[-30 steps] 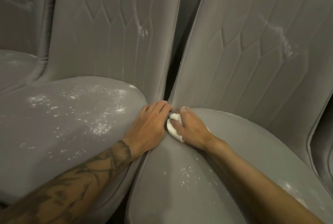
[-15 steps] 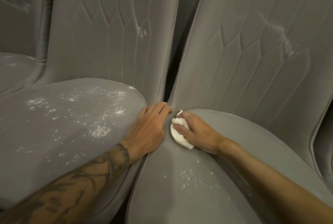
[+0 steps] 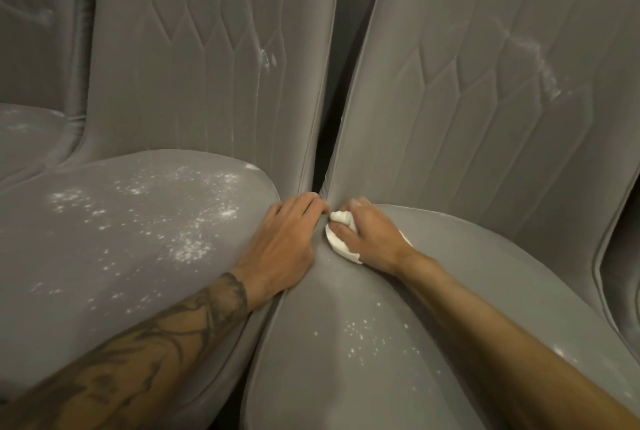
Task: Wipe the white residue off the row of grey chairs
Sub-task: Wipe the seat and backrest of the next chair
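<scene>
Two grey velvet chairs stand side by side. The left chair's seat [image 3: 114, 256] carries scattered white residue [image 3: 188, 249]. The right chair's seat [image 3: 450, 274] has a small patch of white specks [image 3: 363, 332] near its front. My right hand [image 3: 372, 237] grips a wadded white cloth [image 3: 341, 244] and presses it on the back left corner of the right seat. My left hand [image 3: 284, 242] lies flat with straight fingers on the right edge of the left seat, beside the gap between the chairs.
White smears mark the right chair's backrest [image 3: 533, 59] and the left chair's backrest [image 3: 266, 57]. A third chair's seat [image 3: 24, 132] with faint residue shows at far left. A dark narrow gap [image 3: 320, 159] separates the two backrests.
My right hand with the cloth slid slightly out and then back toward the seat's back corner. My left hand has stayed in place on the left seat's edge.
</scene>
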Demonstrator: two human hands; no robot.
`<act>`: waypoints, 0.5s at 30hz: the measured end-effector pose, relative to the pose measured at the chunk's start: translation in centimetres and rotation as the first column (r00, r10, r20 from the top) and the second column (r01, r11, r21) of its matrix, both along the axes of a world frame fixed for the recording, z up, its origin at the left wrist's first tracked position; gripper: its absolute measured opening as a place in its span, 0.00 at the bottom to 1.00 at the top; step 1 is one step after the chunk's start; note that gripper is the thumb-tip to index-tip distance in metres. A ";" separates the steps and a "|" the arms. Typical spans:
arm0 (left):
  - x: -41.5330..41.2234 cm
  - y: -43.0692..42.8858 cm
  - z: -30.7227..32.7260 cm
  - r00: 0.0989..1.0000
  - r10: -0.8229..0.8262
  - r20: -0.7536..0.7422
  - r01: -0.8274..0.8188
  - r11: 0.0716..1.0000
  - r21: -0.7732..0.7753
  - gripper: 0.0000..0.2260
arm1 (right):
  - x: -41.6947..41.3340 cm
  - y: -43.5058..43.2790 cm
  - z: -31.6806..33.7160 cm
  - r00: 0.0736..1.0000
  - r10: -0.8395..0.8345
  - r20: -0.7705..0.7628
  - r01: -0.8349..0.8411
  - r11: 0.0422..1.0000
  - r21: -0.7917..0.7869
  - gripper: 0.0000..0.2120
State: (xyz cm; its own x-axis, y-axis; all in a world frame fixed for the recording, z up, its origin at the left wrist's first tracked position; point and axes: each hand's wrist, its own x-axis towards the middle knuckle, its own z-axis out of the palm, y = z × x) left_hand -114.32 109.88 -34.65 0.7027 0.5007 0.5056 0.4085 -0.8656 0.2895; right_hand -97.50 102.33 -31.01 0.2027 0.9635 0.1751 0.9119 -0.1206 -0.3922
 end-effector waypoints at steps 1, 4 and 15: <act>-0.1 0.0 0.0 1.000 -0.007 0.008 0.007 1.000 0.007 0.15 | -0.7 -0.4 -0.3 0.998 0.058 -0.014 -0.058 0.998 0.017 0.14; -0.1 0.1 -0.1 1.000 -0.019 0.010 0.019 0.999 0.028 0.11 | -1.6 -2.8 -0.9 0.956 0.284 -0.070 -0.282 0.959 0.042 0.12; -0.2 0.7 -0.3 1.000 -0.027 0.008 0.028 0.999 -0.031 0.13 | -2.4 -4.1 -1.1 0.951 0.307 -0.038 -0.304 0.950 0.076 0.11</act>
